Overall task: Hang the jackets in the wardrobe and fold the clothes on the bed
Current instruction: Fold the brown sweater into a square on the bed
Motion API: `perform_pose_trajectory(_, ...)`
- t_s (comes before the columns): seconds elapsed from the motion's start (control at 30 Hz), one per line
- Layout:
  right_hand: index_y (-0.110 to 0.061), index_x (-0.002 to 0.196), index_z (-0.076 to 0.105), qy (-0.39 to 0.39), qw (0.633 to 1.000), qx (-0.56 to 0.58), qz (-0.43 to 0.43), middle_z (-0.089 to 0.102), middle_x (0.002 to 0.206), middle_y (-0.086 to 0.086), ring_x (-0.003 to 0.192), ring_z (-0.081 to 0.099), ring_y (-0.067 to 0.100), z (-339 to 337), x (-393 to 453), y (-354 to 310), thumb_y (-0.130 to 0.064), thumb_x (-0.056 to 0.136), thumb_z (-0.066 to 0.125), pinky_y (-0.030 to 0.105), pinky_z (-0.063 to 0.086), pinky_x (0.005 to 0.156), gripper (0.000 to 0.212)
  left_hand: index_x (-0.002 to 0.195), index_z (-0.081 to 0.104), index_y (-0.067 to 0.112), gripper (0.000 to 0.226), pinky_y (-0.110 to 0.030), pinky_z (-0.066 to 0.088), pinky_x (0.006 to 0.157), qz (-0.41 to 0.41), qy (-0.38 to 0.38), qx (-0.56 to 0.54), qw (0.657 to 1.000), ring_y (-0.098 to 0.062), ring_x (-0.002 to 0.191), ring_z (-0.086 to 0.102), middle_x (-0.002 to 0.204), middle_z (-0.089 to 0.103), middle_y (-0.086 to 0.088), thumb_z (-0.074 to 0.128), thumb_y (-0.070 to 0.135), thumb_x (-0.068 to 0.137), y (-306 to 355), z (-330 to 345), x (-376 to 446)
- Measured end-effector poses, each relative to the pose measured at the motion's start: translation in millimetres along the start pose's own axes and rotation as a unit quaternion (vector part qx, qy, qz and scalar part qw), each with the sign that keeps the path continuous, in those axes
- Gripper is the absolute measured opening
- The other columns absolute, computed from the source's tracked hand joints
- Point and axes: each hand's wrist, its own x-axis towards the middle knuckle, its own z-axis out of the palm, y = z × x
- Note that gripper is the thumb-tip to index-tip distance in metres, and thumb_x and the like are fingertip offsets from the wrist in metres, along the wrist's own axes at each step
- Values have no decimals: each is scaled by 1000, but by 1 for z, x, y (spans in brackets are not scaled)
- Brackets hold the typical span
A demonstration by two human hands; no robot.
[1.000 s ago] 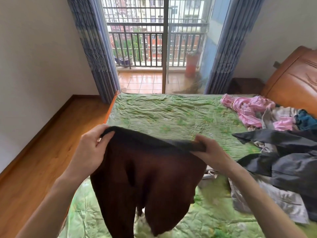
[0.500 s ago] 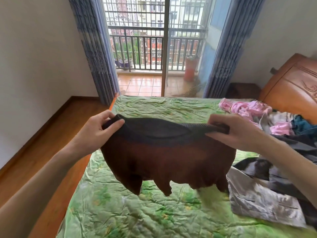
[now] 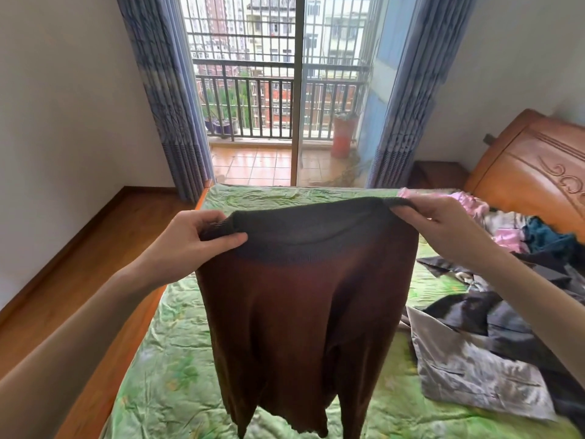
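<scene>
left hand (image 3: pixel 193 240): gripping the left top corner of the brown sweater (image 3: pixel 304 318), thumb lying across the front, fingers curling behind the dark ribbed band.
right hand (image 3: pixel 443 229): pinching the right top corner of the same band, fingers curling over the edge from above.
brown sweater: hanging in the air between both hands, stretched flat along its top edge, dark grey band at the top, brown body dropping straight down. Lower edge is hanging uneven in two or three lobes; cannot tell whether it is touching the sheet.
bed (image 3: pixel 164 375): lying under and beyond the sweater, covered with a wrinkled green sheet, orange wooden side rail showing along its left edge.
clothes pile (image 3: pixel 493 327): lying on the right part of the bed, just beside the hanging sweater; dark grey and black garments lying over a light grey one.
pink garment (image 3: pixel 468 205): lying crumpled further back on the bed, near the headboard (image 3: pixel 531 172), partly hidden behind the right hand.
teal garment (image 3: pixel 544 231): lying bunched just right of the pink one.
balcony door (image 3: pixel 296 90): standing beyond the far edge of the bed, blue curtains (image 3: pixel 164 96) hanging either side.
floor (image 3: pixel 79 264): wooden boards running along the left of the bed.
</scene>
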Motion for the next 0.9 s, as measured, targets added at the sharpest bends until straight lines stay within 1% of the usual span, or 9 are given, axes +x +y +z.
perform_pose_trajectory(0.1,-3,92,75,29,996,79,32,71,82,18,75,58,16,7,3,-5,-47,95,69,43,50,67,44,97,79,14,20,-29,63,75,-7,6,-15,1000,-21,85,76,88,78,-4,76,30,85,3,-3,5)
perform_pose_trajectory(0.2,0,79,63,-6,991,128,44,54,64,10,63,48,11,7,6,-10,-55,85,71,24,36,56,55,97,81,12,23,-34,64,77,-21,2,-12,1000,-24,85,77,88,79,-7,79,31,84,-5,-11,10)
perform_pose_trajectory(0.27,-5,75,57,-67,994,85,22,46,61,8,58,43,9,8,7,-9,-63,82,73,23,32,55,60,97,81,10,22,-34,64,77,-34,-3,-6,999,-26,86,78,89,80,-9,80,28,85,-12,-14,17)
perform_pose_trajectory(0.33,-9,78,58,-127,992,25,15,52,63,6,58,48,11,10,10,0,-58,79,78,27,38,58,53,94,81,11,21,-29,63,73,-40,-10,20,999,-24,84,77,86,80,-6,82,30,84,-18,-17,28)
perform_pose_trajectory(0.47,-17,94,66,-196,961,-191,-50,64,72,-6,65,62,9,20,31,30,-62,84,68,36,52,65,47,99,80,15,36,-47,63,81,-24,-68,133,989,-22,86,76,89,79,-3,87,43,76,-28,-32,60)
perform_pose_trajectory(0.57,-19,96,63,-171,965,-195,-27,64,76,-4,69,61,7,22,51,53,-35,92,75,36,49,64,20,109,77,17,39,-43,62,84,-13,-126,211,969,-14,90,74,95,78,2,93,30,75,-41,-45,83)
perform_pose_trajectory(0.67,-18,100,67,-131,967,-216,15,68,82,0,71,64,19,26,63,74,-18,92,77,37,49,67,13,103,73,20,27,-45,59,78,13,-114,296,948,-15,87,71,92,74,3,89,20,81,-62,-56,100)
perform_pose_trajectory(0.8,-13,102,66,-69,973,-214,48,70,93,7,85,66,30,48,68,99,-14,96,70,41,52,75,8,83,54,27,28,-32,44,62,29,-44,325,944,-14,67,61,75,66,3,80,20,91,-85,-55,108)
perform_pose_trajectory(0.9,-10,106,66,19,985,-127,114,73,96,15,87,69,34,62,72,106,-24,104,60,54,56,79,16,82,50,25,27,-36,40,57,21,25,328,944,-19,65,57,73,61,2,73,24,96,-101,-56,111)
